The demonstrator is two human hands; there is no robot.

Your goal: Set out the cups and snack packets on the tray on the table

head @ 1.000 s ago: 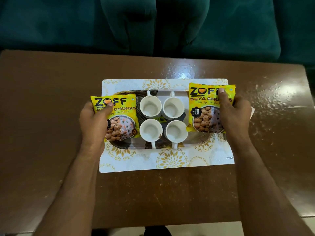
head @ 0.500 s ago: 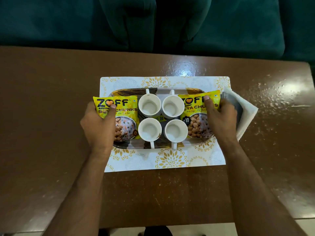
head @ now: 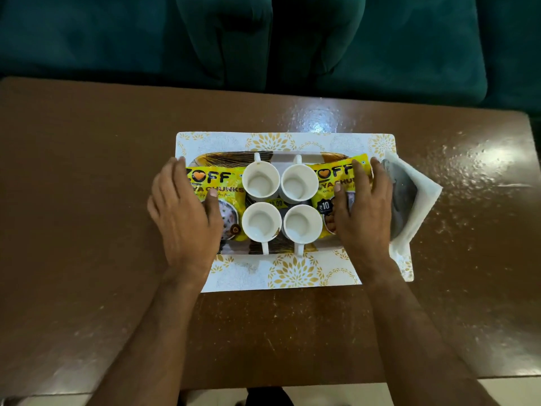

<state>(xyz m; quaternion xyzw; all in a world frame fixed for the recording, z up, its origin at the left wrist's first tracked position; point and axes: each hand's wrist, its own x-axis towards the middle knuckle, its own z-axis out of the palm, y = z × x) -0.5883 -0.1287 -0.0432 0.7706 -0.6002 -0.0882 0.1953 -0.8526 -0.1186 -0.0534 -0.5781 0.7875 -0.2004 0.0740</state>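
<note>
1. A brown glossy desk (head: 87, 200) carries a white placemat with gold leaf prints (head: 292, 273), and on the placemat lies an oval patterned tray (head: 275, 249).
2. Four white cups stand in a two-by-two block at the tray's middle: far-left cup (head: 260, 180), far-right cup (head: 299, 183), near-left cup (head: 261, 222), near-right cup (head: 302, 224). The far pair's handles point away from the person, the near pair's handles toward the person. All four look empty.
3. The left soya chunks packet (head: 218, 186), yellow, lies flat on the tray's left end, just beside the left cups.
4. The right soya chunks packet (head: 330, 183), also yellow, lies on the tray's right end, touching the right cups.
5. The left hand (head: 183, 212) rests flat on the left packet, fingers straight and spread, thumb laid across the print; it grips nothing.
6. The right hand (head: 363, 209) lies flat on the right packet in the same way, fingers extended, pressing rather than pinching.
7. A folded white-and-grey cloth (head: 409, 197) sits at the placemat's right edge, just beside the right hand.
8. A dark green sofa (head: 409, 39) stands beyond the desk.
</note>
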